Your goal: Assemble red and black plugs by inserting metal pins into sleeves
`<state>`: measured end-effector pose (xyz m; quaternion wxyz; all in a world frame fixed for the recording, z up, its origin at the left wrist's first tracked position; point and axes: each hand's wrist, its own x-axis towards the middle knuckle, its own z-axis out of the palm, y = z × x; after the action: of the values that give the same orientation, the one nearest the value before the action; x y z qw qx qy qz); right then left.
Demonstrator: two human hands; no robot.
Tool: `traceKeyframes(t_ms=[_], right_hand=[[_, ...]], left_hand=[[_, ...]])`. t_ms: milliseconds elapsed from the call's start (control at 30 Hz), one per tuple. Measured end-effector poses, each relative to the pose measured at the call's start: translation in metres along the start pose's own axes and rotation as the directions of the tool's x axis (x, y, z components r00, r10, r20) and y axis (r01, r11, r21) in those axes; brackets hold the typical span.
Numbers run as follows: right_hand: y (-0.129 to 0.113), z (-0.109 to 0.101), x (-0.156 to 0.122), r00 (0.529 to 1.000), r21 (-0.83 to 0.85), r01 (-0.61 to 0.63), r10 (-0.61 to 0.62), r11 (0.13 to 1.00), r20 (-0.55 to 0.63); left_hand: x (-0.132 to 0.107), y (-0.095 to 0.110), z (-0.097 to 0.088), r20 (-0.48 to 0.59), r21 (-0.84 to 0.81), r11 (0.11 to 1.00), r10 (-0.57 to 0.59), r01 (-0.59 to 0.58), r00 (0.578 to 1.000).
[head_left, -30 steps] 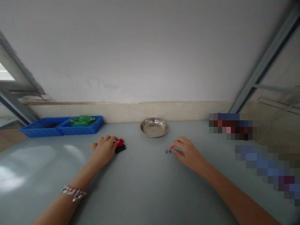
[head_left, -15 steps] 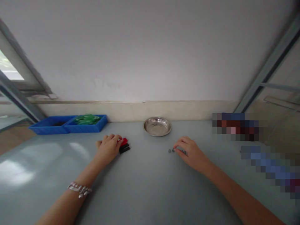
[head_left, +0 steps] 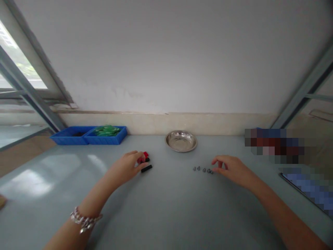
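My left hand (head_left: 126, 167) is lifted slightly off the grey table and pinches a small red piece (head_left: 145, 155) with a black part under it. A separate black bar (head_left: 146, 168) lies on the table just below my fingertips. My right hand (head_left: 232, 168) rests on the table with curled fingers, its fingertips touching the right end of a short row of several small dark grey screws (head_left: 203, 169). A round steel dish (head_left: 181, 141) stands empty between and beyond both hands.
Two blue bins stand at the back left against the wall, the right bin (head_left: 106, 135) holding green parts, the left bin (head_left: 68, 135) dark ones. Blurred-out objects sit at the right edge. A window frame rises at far left.
My left hand has lifted the red piece, leaving a black bar on the table. My right hand slid rightwards, uncovering more screws in a row. The view panned left.
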<state>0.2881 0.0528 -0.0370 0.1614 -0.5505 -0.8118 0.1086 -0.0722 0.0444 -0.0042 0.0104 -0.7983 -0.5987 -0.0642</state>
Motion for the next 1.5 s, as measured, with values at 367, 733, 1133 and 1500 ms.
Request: traceKeyframes(t_ms=[367,733,1133,1500], right_hand=[[-0.001,0.005,0.001,0.996,-0.003,0.017,-0.016,1.0,0.09],[-0.01,0.007,-0.002,0.999,-0.008,0.02,-0.019,1.0,0.037],[-0.061,0.016,-0.007,0.999,0.823,-0.04,0.037,0.566,0.023],[-0.067,0.03,-0.009,0.997,0.936,-0.062,-0.024,0.348,0.075]], left_hand=[[-0.009,0.002,0.002,0.222,0.089,0.987,-0.152,0.135,0.963],[-0.009,-0.002,0.0,0.253,0.109,0.987,-0.143,0.118,0.957],[-0.016,0.049,-0.011,0.002,-0.046,0.969,0.243,-0.242,0.97],[-0.029,0.102,-0.016,0.063,-0.128,0.904,0.417,-0.407,0.906]])
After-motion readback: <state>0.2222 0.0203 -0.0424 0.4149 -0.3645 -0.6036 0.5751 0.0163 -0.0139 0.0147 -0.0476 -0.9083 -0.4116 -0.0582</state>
